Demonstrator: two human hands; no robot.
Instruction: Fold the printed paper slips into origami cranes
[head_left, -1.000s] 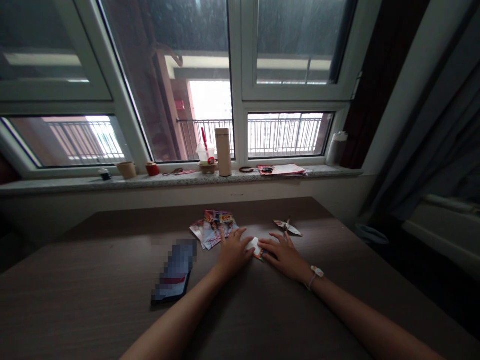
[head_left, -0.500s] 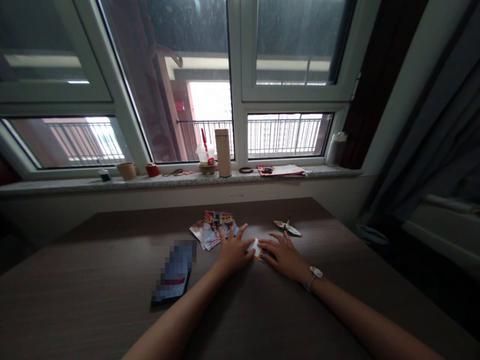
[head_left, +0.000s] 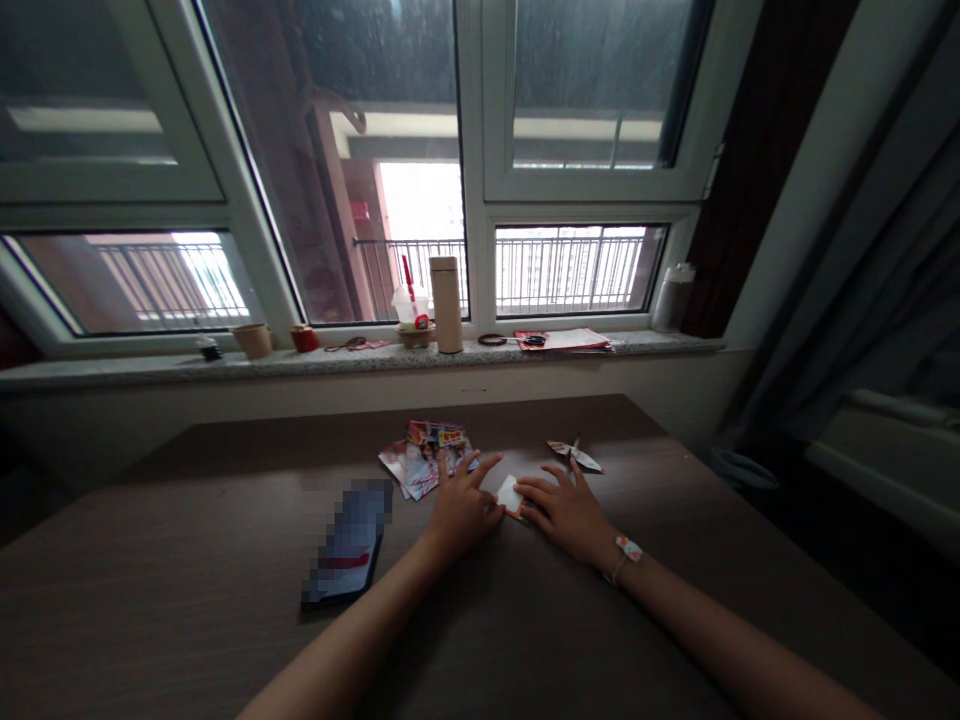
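Observation:
A small folded piece of paper (head_left: 509, 493), white with an orange and dark printed edge, lies on the table between my hands. My right hand (head_left: 568, 510) holds it down from the right, its index finger and thumb on the paper's right part. At the paper's left corner, my left hand (head_left: 463, 508) is close to or touching it with the thumb side; its fingers are stretched apart and raised. Just beyond my left fingers lies a fanned pile of colourful printed paper sheets (head_left: 427, 460). A folded paper crane (head_left: 576, 454) sits beyond my right fingertips.
A dark phone-like object (head_left: 349, 550), partly pixelated, lies left of my left forearm on the brown table (head_left: 187, 530). On the windowsill (head_left: 360, 361) stand a beige bottle (head_left: 447, 305), a plastic cup with a red straw (head_left: 410, 305), small cups, papers (head_left: 566, 341) and a grey bottle (head_left: 673, 298).
My left hand has drawn slightly back to the left, its fingers more spread, so more of the white paper shows. My right hand stays on the paper, its wrist a little lower.

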